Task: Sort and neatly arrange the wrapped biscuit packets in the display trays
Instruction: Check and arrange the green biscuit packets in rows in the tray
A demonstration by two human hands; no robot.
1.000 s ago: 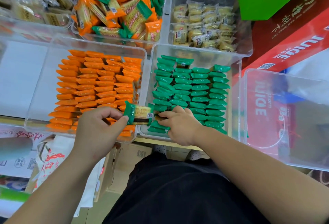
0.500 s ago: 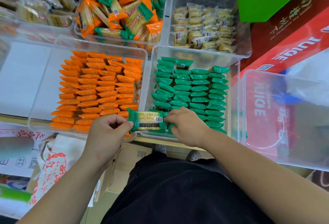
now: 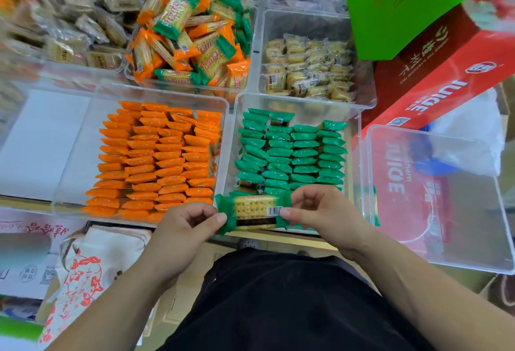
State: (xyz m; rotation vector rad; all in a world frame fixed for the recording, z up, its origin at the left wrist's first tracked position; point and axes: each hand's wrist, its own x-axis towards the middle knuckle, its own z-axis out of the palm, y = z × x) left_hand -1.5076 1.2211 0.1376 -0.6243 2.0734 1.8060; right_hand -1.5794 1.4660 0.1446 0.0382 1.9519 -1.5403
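Green biscuit packet (image 3: 252,212) is pinched at its ends by left hand (image 3: 181,228) and right hand (image 3: 323,211).

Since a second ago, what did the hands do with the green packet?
The right hand came off the green rows and pinched the right end of the packet. The left hand kept its pinch on the left end, and the packet turned face up. The orange rows and green rows stayed put.

Red juice carton (image 3: 434,77) and green box (image 3: 412,2), upper right
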